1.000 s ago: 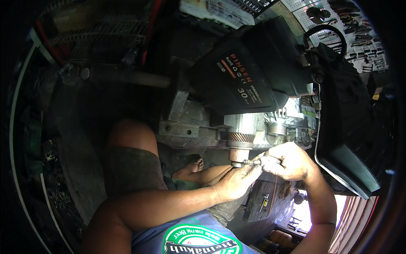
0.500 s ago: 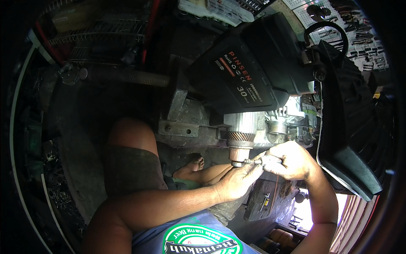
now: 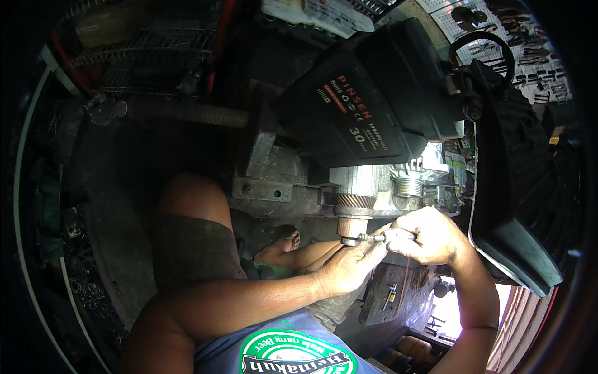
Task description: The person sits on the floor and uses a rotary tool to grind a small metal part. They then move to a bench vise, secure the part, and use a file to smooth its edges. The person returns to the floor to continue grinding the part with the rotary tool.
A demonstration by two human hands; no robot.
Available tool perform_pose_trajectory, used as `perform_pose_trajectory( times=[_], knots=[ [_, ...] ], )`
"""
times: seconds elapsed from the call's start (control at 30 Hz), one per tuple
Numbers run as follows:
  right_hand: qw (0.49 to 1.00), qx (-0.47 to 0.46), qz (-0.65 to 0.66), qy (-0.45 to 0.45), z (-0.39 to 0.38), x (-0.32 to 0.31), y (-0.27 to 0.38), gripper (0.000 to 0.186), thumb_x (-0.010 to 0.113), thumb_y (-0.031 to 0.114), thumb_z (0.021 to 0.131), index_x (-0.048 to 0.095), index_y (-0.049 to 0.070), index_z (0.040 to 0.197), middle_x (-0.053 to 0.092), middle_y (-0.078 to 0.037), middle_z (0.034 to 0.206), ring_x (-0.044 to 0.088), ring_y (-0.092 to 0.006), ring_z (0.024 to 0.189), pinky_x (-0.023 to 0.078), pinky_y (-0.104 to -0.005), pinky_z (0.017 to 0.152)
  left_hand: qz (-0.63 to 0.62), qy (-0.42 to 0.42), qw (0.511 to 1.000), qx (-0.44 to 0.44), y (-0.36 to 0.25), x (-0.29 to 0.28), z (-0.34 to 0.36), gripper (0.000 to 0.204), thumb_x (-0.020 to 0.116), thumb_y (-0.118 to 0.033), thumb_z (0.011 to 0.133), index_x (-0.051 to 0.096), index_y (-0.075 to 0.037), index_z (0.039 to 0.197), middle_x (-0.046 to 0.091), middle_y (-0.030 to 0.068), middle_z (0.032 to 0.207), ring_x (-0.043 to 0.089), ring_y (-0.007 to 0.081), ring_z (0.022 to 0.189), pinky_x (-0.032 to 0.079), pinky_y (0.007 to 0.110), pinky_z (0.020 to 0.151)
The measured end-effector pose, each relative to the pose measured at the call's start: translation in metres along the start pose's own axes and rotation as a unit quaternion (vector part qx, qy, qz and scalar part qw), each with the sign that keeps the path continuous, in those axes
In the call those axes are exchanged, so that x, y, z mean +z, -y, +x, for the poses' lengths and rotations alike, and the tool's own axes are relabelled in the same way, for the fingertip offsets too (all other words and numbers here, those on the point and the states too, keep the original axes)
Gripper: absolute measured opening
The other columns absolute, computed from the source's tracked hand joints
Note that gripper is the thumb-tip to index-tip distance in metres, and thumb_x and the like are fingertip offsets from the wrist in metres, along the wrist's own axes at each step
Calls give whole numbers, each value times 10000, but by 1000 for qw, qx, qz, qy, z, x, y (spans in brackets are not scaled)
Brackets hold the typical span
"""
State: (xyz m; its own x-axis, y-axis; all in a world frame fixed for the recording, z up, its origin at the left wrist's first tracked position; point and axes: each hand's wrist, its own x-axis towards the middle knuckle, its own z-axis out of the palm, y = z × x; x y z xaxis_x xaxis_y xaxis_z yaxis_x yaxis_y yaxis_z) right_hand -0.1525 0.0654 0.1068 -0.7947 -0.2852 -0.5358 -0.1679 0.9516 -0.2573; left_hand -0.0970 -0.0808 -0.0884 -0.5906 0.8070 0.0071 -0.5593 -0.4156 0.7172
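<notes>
My left hand [image 3: 346, 274] is closed at the lower end of a cylindrical motor armature [image 3: 354, 202], its thumb against a small threaded metal tool [image 3: 369, 238] that lies crosswise at that end; its other fingertips are mostly hidden. My right hand [image 3: 423, 237] is closed on the outer part of this tool, fingers bunched around it in bright light. The armature has slanted ridges and a copper-coloured band, and its upper end disappears under a large black battery casing [image 3: 355, 100]. A cast metal housing [image 3: 408, 187] with a ribbed pulley sits just right of the armature.
A heavy steel vise [image 3: 261, 162] with a threaded screw is at centre left. Behind are wire shelves [image 3: 137, 56], a pale tool case [image 3: 311, 15] and a pegboard of tools [image 3: 523, 81]. A black ribbed housing [image 3: 517, 187] is at right. A grimy board [image 3: 380, 299] lies below my hands.
</notes>
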Motion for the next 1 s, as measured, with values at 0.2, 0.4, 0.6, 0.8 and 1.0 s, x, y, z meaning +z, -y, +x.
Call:
perform_pose_trajectory(
  times=[0.2, 0.4, 0.6, 0.8, 1.0],
  knots=[
    [999, 25, 33, 32, 3, -6, 0, 266, 809, 194, 895, 633, 38, 770, 588, -113, 672, 552, -243, 578, 482, -373, 578, 34, -6, 998, 58, -2, 0, 2, 544, 502, -356, 1161, 490, -10, 1581, 633, 171, 1480, 570, 233, 1399, 414, 367, 1202],
    [999, 31, 35, 24, 2, -3, 1, 287, 803, 205, 907, 625, 37, 758, 590, -116, 672, 558, -251, 579, 483, -381, 577, 3, 3, 1000, 8, -3, 0, 1, 544, 502, -351, 1162, 492, 5, 1573, 633, 179, 1473, 570, 234, 1397, 412, 365, 1204],
    [999, 20, 15, 41, 3, -5, -2, 305, 805, 228, 915, 628, 34, 761, 590, -125, 679, 562, -281, 585, 483, -390, 576, -21, 1, 1000, 18, -2, 2, 3, 544, 504, -344, 1163, 492, 21, 1567, 623, 183, 1484, 560, 230, 1407, 407, 361, 1207],
    [999, 17, -14, 30, 3, -5, 0, 313, 809, 234, 913, 627, 34, 755, 587, -128, 671, 565, -291, 580, 484, -392, 575, 14, 2, 1000, 5, -8, 0, 0, 539, 497, -347, 1166, 506, 33, 1548, 625, 179, 1476, 560, 222, 1401, 410, 354, 1203],
    [999, 22, 36, 29, 6, -10, 2, 292, 809, 239, 909, 653, 34, 772, 598, -139, 671, 586, -298, 582, 490, -400, 578, -16, 1, 1000, 15, -10, 3, 1, 523, 501, -330, 1168, 512, 45, 1533, 630, 166, 1452, 563, 211, 1374, 411, 346, 1199]
  ],
)
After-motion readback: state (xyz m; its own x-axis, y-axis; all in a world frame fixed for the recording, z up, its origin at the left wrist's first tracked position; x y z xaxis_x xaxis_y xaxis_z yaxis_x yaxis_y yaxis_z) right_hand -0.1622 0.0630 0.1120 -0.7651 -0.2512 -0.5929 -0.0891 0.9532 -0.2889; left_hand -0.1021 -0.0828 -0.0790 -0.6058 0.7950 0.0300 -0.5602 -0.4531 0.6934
